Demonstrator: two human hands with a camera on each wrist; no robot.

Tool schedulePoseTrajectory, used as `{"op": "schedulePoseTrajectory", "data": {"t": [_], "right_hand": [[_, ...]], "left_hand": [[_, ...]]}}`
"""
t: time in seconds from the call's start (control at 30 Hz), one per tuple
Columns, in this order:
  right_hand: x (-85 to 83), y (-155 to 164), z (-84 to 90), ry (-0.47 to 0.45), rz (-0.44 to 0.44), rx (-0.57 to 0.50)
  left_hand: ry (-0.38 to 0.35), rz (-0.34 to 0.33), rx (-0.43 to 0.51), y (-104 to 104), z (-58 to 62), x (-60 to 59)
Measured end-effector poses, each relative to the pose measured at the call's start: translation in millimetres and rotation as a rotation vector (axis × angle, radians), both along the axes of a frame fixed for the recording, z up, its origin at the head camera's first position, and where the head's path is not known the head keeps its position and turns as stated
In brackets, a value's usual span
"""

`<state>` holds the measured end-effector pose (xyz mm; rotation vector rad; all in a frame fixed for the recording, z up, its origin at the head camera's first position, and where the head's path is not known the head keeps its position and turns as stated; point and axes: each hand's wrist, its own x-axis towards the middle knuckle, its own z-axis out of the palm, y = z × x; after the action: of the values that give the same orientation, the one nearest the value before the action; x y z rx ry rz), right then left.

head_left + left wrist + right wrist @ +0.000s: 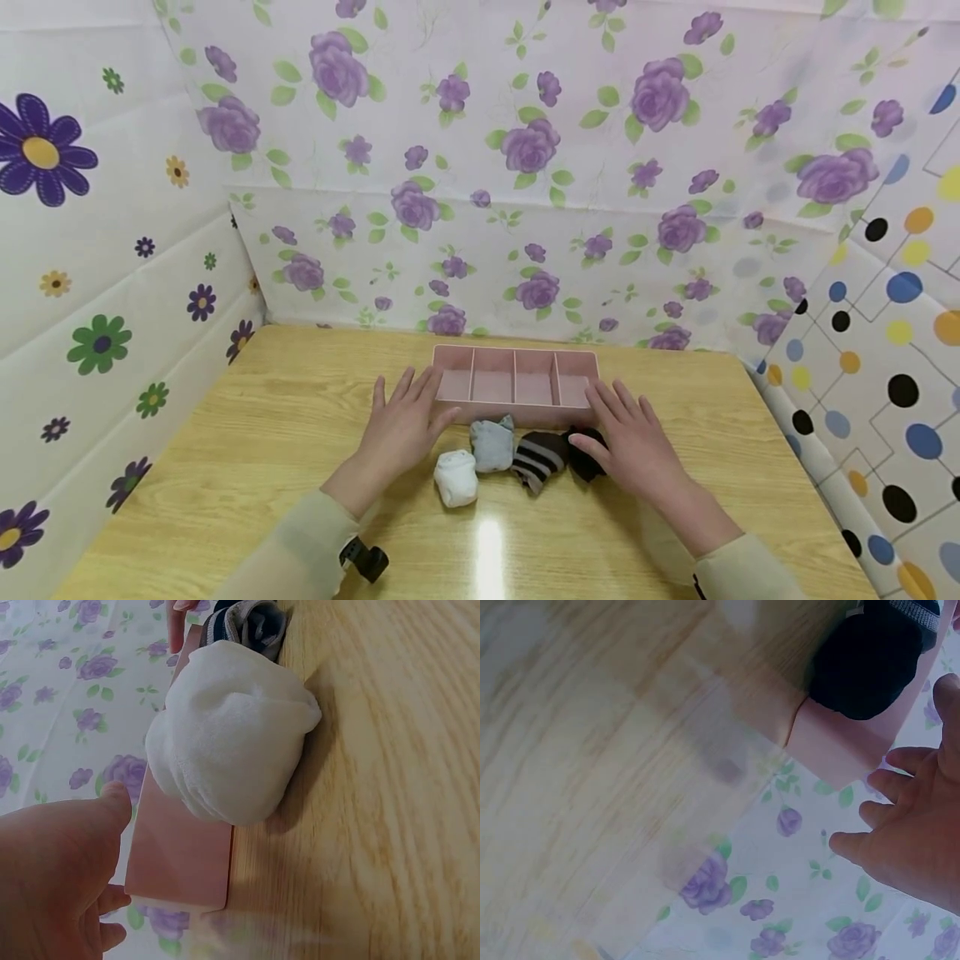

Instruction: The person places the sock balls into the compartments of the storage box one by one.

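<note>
1. Looks like a makeshift recording booth set up for tabletop work, not a lived-in room.
2. Closed in on three sides by hung sheets: white cloth printed with purple roses (525,150) at the back, white padded panel with dark purple and green daisies (97,275) on the left, white sheet with coloured dots and lines (892,333) on the right.
3. Floored by a light wood-grain laminate desk (247,467), glossy enough to catch an overhead light.
4. Furnished only with homely things: a pink plastic four-compartment organiser tray (516,354) and a row of small rolled socks (517,458) in white, grey, striped and black.
</note>
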<state>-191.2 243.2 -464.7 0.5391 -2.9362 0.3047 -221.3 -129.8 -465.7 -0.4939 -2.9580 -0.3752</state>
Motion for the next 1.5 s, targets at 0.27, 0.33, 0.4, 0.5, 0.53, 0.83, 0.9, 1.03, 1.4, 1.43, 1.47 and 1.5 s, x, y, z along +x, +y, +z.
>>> {"op": "schedulePoseTrajectory", "data": {"t": [0.27, 0.33, 0.4, 0.5, 0.53, 0.83, 0.9, 1.03, 1.4, 1.43, 1.47, 1.5], "right_hand": [[5.2, 2, -2.9, -0.011, 0.007, -0.012], [5.4, 3, -4.6, -0.016, 0.007, -0.016], [5.7, 5, -5.5, -0.018, 0.005, -0.015], [5.4, 6, -5.7, -0.027, 0.001, -0.024], [4.7, 6, -5.8, -0.027, 0.0, -0.032], [-15.2, 2, -11.5, 0.018, 0.043, -0.08], [-19.2, 3, -14.8, 0.025, 0.054, -0.089], [-24.2, 5, -21.7, 0.017, 0.05, -0.105], [-40.4, 6, -17.3, 0.002, -0.023, -0.159], [-42.7, 7, -17.3, -0.002, -0.026, -0.165], [-45.4, 8, -18.3, -0.007, -0.024, -0.175], [-47.9, 9, -18.9, -0.017, -0.024, -0.184]], "left_hand": [[-0.023, 0.006, 0.022, 3, -0.4, -8.4], [-0.023, 0.009, 0.024, 4, -0.6, -10.3], [-0.021, 0.008, 0.025, 5, -1.6, -12.4], [-0.019, 0.008, 0.024, 6, -3.6, -15.3], [-0.022, 0.01, 0.024, 7, -3.8, -15.9], [-0.036, 0.009, 0.024, 12, -4.5, -21.3], [-0.037, 0.009, 0.023, 12, -4.1, -21.0], [-0.032, 0.009, 0.032, 13, -1.7, -17.3], [-0.014, -0.011, 0.052, 11, 8.2, 2.2], [-0.015, -0.016, 0.058, 11, 9.3, 4.5], [-0.013, -0.022, 0.061, 11, 10.1, 6.6], [-0.01, -0.027, 0.066, 11, 11.0, 8.6]]}}
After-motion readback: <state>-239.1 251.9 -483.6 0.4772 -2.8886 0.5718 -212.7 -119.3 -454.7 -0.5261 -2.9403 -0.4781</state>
